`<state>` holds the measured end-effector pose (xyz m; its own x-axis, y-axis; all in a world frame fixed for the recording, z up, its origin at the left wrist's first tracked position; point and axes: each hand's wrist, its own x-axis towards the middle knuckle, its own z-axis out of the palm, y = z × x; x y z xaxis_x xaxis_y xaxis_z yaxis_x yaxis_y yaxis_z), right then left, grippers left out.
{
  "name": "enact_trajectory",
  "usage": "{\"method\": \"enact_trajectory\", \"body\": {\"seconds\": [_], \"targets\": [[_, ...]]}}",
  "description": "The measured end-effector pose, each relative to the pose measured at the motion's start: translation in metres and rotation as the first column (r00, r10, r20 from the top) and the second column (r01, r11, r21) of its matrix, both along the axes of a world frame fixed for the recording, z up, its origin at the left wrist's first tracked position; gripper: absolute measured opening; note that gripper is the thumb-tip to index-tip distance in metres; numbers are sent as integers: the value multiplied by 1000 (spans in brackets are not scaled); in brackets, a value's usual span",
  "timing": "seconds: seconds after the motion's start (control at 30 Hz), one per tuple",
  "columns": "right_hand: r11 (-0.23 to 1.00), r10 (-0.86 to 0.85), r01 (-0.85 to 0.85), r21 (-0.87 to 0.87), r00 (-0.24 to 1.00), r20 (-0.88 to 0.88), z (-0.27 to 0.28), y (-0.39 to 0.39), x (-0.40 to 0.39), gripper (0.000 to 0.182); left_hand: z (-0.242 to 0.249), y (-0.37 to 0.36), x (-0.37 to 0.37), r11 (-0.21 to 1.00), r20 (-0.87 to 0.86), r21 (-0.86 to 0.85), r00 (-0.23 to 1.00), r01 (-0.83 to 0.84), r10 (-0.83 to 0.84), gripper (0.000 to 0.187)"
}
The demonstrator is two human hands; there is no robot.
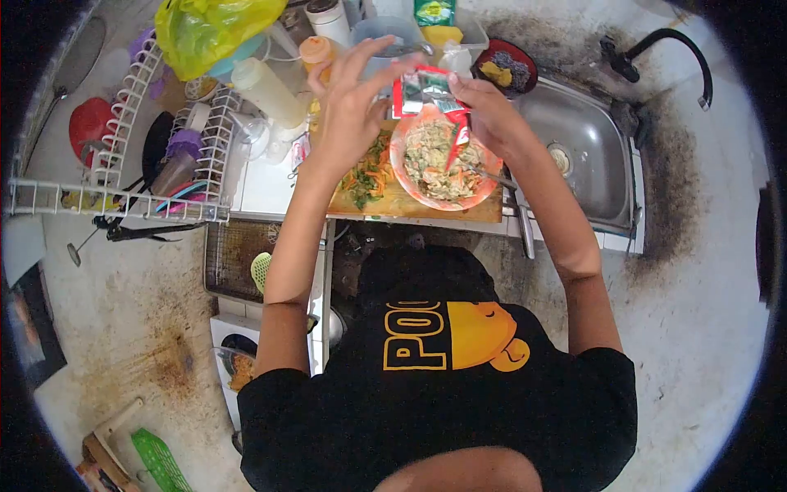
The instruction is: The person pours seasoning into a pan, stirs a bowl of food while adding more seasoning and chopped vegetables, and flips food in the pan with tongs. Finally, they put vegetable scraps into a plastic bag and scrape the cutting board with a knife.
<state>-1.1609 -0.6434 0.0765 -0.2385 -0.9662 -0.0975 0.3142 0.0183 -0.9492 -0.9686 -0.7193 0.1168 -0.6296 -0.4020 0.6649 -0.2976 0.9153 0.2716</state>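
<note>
My right hand [485,111] holds a small red and silver sachet [421,92] up over a bowl. My left hand [348,107] is raised to the left of the sachet, with its fingers apart and nothing visible in them. Below the sachet is an orange-pink bowl [399,164] full of a mixed chopped food [438,168]. A spoon [494,177] leans out of the bowl's right side. The bowl stands on a wooden cutting board [393,207], where chopped greens and carrot strips [367,182] lie to its left.
A steel sink [602,148] with a black faucet [668,37] is on the right. A knife [525,230] lies at the counter edge. Left stand a squeeze bottle [266,94] and a white dish rack [123,123]. Behind are a clear tub [369,33] and a dark red bowl [531,78].
</note>
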Motion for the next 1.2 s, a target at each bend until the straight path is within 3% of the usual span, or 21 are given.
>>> {"method": "enact_trajectory", "body": {"seconds": [0.03,0.07,0.13,0.2,0.23,0.4,0.47,0.5,0.57,0.67,0.73,0.8,0.87,0.93,1.07,1.13,1.2], "targets": [[992,77,-86,92,992,104,8,0,8,29,1,-2,4,999,-15,-32,1000,15,-15,49],[968,141,-179,175,967,212,15,1,15,31,1,-3,10,999,-18,-38,1000,0,-1,49],[948,242,-285,142,935,260,16,0,23,32,3,-6,23,995,76,-78,996,58,-52,37],[905,372,-420,61,854,363,12,-4,32,31,8,-4,36,997,116,-66,993,42,-34,35],[922,331,-372,104,900,284,15,-4,40,35,11,-3,42,998,157,-49,987,32,-24,33],[893,379,-431,126,874,304,15,-17,70,49,26,-9,71,999,229,-7,973,-33,34,24],[847,425,-525,83,763,487,9,-23,77,55,39,-10,80,996,282,9,956,-87,81,25],[790,423,-594,153,708,566,8,-28,77,59,45,-10,84,991,363,10,924,-135,123,22],[801,400,-580,150,704,587,2,-33,88,61,53,-14,93,983,490,-26,855,-180,169,17],[831,409,-553,53,674,615,-8,-37,104,68,46,-26,105,978,544,33,825,-204,154,15],[677,554,-736,-17,494,671,-17,-41,103,70,32,-36,110,975,549,33,819,-220,167,14],[682,527,-731,35,524,669,-34,-50,104,72,23,-39,110,920,671,154,721,-361,170,12],[715,489,-667,211,692,531,-33,-48,100,72,9,-40,112,937,607,136,775,-323,179,15],[721,502,-648,245,733,460,-41,-52,91,69,9,-37,106,917,689,148,704,-370,173,13],[774,441,-514,370,857,268,-34,-48,88,67,-8,-46,110,927,597,115,771,-357,222,15],[779,455,-509,367,861,228,-26,-46,86,65,0,-44,107,882,727,109,642,-459,245,19],[786,462,-499,364,866,192,-23,-45,86,65,-8,-48,109,883,723,117,648,-454,237,19]]}}
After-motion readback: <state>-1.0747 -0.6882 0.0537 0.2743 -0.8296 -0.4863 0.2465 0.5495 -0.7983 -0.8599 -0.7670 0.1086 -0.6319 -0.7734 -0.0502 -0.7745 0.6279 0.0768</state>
